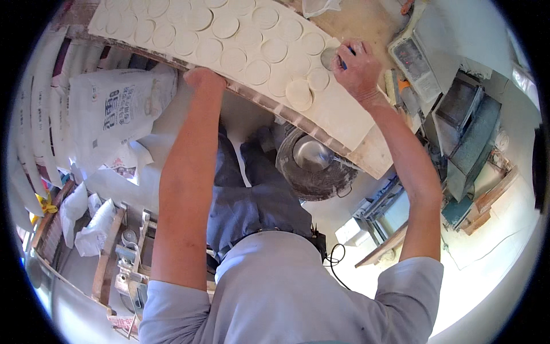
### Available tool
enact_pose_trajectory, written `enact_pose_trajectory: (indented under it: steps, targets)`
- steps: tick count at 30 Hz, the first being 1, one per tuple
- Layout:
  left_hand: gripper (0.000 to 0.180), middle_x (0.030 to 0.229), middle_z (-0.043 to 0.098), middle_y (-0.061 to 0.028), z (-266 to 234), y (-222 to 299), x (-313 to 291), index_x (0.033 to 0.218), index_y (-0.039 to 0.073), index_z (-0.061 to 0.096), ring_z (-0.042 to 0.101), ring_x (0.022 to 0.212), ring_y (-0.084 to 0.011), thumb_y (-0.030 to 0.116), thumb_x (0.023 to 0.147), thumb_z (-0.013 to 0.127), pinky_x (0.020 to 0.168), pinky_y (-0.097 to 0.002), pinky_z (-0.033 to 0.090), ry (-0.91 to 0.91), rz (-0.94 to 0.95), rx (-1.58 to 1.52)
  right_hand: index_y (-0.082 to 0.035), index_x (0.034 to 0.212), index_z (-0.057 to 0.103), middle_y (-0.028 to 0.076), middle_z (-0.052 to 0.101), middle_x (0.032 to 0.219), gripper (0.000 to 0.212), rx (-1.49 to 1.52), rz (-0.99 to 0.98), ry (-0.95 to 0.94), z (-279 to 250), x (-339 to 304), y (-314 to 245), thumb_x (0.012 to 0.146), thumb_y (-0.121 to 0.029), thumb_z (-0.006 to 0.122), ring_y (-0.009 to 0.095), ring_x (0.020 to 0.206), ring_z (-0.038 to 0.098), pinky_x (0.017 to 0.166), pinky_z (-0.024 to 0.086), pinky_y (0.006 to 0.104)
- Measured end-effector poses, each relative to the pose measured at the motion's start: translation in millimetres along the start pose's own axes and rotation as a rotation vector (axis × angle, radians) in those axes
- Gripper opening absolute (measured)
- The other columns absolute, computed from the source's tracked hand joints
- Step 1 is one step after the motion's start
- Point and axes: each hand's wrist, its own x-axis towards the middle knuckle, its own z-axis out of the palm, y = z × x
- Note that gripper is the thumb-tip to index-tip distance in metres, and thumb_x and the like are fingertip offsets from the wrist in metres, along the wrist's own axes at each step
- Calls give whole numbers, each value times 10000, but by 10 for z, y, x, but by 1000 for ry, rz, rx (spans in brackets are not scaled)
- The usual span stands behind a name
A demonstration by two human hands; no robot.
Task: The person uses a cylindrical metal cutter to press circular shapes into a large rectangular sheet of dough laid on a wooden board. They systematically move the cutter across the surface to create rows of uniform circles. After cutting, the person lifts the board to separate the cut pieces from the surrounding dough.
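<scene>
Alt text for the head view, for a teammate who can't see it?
A person's right hand grips a round tool with a blue part at a pale dough sheet marked with many circles, on a table. The left hand is at the table's near edge; below is a dark pan holding a metal bowl.

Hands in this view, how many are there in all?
2: the left hand at the near edge of the wooden board, partly hidden; the right hand holding a round tool at the dough sheet. No other shows.

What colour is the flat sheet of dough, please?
The sheet of dough is pale cream, seen best in the head view.
</scene>
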Motion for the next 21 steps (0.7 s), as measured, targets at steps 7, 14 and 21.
enact_pose_trajectory:
  steps: [7, 14, 21]
  targets:
    - [375, 1361, 678, 22, 61, -47, -9, 1303, 211, 684, 647, 1204, -164, 362, 1030, 475, 941, -358, 542, 35, 13, 95, -78, 1043, 701, 98, 691, 1032, 358, 245, 592, 363, 45, -167, -445, 740, -173, 866, 318, 978, 681, 846, 571, 420]
    - [375, 1390, 666, 37, 82, -21, -10, 1299, 225, 706, 631, 1230, -140, 344, 1034, 469, 931, -338, 540, 69, 52, 246, 10, 1097, 676, 97, 743, 1036, 455, 804, 833, 324, 197, -476, -381, 750, -131, 933, 206, 915, 718, 846, 582, 344]
    - [401, 1419, 656, 47, 113, -11, 17, 1316, 213, 708, 601, 1304, -150, 366, 1023, 482, 987, -363, 527, 98, 16, 78, 19, 1255, 581, 122, 638, 1271, 610, 1027, 788, 538, -314, -449, -188, 747, -33, 915, 226, 1084, 659, 945, 579, 371]
